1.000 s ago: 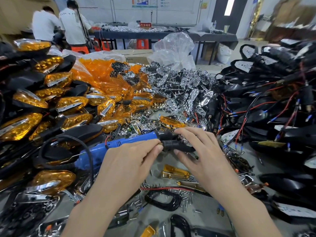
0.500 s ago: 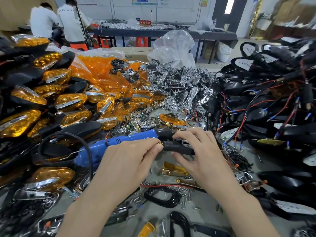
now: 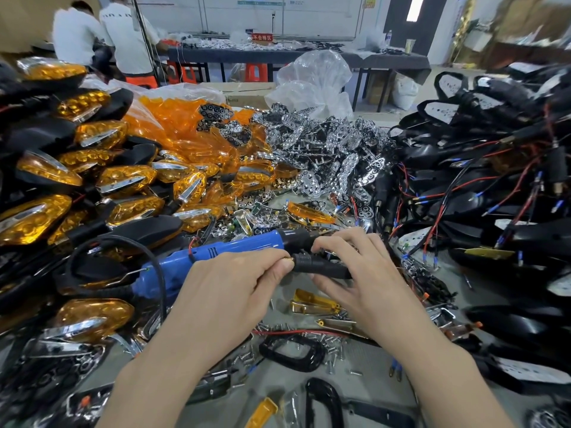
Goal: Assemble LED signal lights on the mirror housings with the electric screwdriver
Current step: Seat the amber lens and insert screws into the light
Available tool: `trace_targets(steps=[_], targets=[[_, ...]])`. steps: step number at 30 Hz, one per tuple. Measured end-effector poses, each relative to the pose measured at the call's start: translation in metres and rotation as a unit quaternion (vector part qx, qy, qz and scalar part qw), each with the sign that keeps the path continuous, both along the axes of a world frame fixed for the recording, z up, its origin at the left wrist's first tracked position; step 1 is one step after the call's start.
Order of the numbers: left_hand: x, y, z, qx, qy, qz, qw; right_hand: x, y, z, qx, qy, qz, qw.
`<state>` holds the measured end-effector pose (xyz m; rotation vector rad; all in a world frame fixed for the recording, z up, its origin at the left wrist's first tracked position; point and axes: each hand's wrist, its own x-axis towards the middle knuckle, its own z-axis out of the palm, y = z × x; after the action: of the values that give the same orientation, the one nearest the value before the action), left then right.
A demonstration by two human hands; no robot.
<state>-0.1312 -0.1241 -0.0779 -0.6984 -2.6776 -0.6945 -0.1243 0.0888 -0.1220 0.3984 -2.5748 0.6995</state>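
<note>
Frame centre: our right hand [image 3: 355, 273] grips the stem [image 3: 324, 267], likely steadying it; our left hand [image 3: 228, 291] pinches its end; screwdriver [image 3: 222, 251] lies behind.

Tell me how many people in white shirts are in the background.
2. The first person is at the far top left; the second person is just right of them, by the long dark table. More may be hidden beyond the frame.

Amber-lensed signal lights [image 3: 46, 171] pile at left, black wired mirror housings [image 3: 463, 208] at right, chrome reflector plates [image 3: 324, 156] behind; centre, a blue electric screwdriver [image 3: 234, 251] lies just behind a black mirror stem [image 3: 327, 268].
</note>
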Motion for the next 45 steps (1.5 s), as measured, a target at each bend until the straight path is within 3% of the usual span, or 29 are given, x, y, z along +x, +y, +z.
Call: trace_targets(steps=[23,45], targets=[[0.002,-0.002,0.007,-0.013,-0.007,0.022,1.0,0.004,-0.002,0.001,0.005,0.016,0.016,1.0],[0.003,-0.007,0.006,0.028,0.008,0.013,0.999,0.006,-0.01,0.007,0.057,0.112,-0.014,0.992]])
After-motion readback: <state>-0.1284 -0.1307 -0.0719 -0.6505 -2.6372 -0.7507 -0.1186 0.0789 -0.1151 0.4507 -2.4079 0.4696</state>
